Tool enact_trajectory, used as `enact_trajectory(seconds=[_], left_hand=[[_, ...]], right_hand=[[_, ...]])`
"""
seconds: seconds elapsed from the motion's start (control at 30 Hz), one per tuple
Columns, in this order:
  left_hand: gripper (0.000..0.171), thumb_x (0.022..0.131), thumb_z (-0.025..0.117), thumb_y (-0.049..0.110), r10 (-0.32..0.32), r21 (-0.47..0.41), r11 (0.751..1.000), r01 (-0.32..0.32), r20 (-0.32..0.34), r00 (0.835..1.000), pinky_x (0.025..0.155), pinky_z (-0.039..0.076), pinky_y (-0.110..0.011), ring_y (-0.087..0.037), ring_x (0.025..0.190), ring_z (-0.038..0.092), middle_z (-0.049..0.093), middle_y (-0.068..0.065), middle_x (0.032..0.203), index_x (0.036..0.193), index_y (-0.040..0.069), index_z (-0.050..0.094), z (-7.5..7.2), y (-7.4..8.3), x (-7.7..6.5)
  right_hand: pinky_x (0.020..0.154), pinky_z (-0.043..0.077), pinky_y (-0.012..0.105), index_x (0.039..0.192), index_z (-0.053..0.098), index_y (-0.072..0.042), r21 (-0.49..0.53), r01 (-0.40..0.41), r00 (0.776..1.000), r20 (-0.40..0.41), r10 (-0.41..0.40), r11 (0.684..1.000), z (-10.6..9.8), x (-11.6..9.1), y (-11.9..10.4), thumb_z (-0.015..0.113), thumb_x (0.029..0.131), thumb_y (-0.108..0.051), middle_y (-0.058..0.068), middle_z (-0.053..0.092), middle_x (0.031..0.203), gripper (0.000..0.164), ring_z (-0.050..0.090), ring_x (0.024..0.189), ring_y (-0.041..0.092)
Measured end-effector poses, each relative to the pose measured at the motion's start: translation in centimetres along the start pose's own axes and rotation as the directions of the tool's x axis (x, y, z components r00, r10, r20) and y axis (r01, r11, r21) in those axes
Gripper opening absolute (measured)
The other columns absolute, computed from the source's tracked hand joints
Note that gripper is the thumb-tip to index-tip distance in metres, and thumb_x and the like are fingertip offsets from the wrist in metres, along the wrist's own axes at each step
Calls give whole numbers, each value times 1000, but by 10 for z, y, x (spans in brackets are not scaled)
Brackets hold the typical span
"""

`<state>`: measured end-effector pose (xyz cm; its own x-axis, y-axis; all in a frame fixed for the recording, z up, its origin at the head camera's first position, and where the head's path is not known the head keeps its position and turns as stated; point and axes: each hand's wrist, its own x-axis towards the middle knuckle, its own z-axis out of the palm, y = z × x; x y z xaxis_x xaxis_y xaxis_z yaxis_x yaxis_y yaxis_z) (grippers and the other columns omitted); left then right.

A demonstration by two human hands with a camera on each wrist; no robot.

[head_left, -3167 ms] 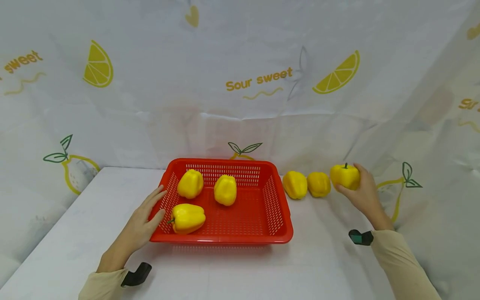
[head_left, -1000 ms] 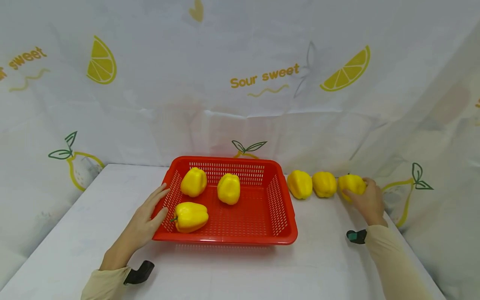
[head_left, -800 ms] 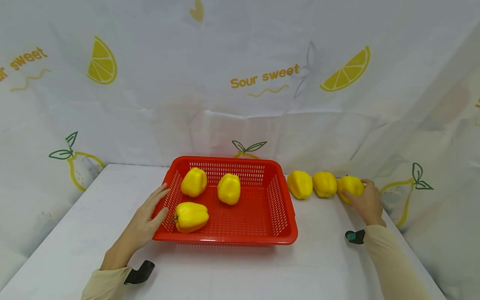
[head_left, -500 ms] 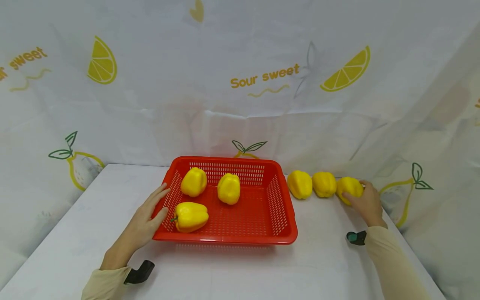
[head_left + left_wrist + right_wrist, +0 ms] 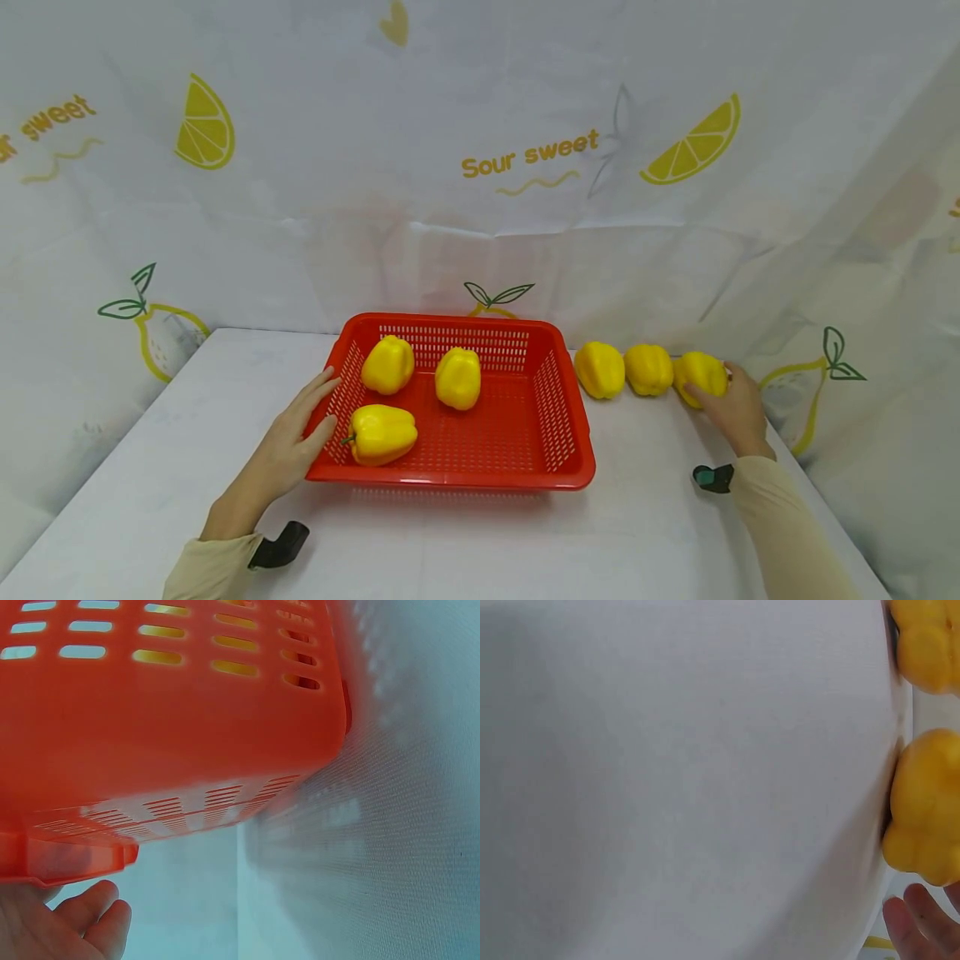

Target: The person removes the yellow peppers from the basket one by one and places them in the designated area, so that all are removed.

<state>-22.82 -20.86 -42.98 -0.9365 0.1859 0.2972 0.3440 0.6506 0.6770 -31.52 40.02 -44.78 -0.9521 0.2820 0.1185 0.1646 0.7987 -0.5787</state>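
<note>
On the right, my right hand (image 5: 738,408) holds the last yellow bell pepper (image 5: 700,375) of a row, thumb over its front and fingers behind it. That pepper lies on the table with its stem out of sight. In the right wrist view, fingertips (image 5: 911,919) show close below a yellow bell pepper (image 5: 926,814). My left hand (image 5: 281,450) rests at the left rim of a red plastic basket (image 5: 450,481), fingers extended along it. From the left wrist view, those fingers (image 5: 94,907) appear just outside the basket's rim.
Inside the basket are three yellow bell peppers, one of them (image 5: 381,435) on its side at the front left. Two more, a pepper (image 5: 600,369) by the basket and a middle pepper (image 5: 648,369), complete the row. A lemon-print cloth (image 5: 495,258) hangs behind the white table (image 5: 480,550).
My right hand has lowered its bell pepper onto the table beside the middle one. The pepper has tipped, its stem turning out of sight, and shifted slightly left. My left hand stays at the rim.
</note>
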Motion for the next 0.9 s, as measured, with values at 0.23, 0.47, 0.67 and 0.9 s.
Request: enact_trajectory(seconds=[0.23, 0.47, 0.67, 0.9], left_hand=[[51, 99, 52, 11, -3, 5, 1000, 3, 5, 1000, 112, 28, -70, -44, 146, 30, 29, -16, 161, 147, 3, 41, -1, -1, 0], [50, 99, 52, 12, -3, -5, 1000, 3, 8, 1000, 113, 28, -70, -43, 146, 29, 29, -15, 162, 148, 4, 42, -2, 1, 0], [51, 99, 52, 13, -9, -7, 1000, 9, 13, 1000, 113, 28, -70, -43, 146, 29, 29, -15, 162, 148, 4, 41, -2, 1, 1], [51, 99, 52, 13, -16, 1, 1000, 16, 17, 1000, 113, 27, -70, -44, 146, 29, 28, -16, 162, 148, 3, 41, -3, 2, 0]], right_hand=[[104, 33, 70, 147, 27, 14, 12, 76, 996, -55, -76, 997, -3, -4, -4, 61, 95, -39, 43, 34, 142, 82, 33, 128, 56], [102, 36, 69, 145, 35, 11, 22, 136, 985, -111, -133, 990, -4, -7, -14, 63, 96, -33, 39, 39, 141, 72, 37, 126, 53], [101, 37, 69, 144, 38, 10, 51, 182, 976, -131, -174, 982, -6, -11, -19, 64, 95, -29, 39, 40, 141, 68, 39, 125, 53], [100, 38, 68, 142, 41, 10, 59, 218, 967, -152, -207, 974, -6, -15, -24, 66, 94, -26, 38, 43, 140, 65, 41, 124, 53]])
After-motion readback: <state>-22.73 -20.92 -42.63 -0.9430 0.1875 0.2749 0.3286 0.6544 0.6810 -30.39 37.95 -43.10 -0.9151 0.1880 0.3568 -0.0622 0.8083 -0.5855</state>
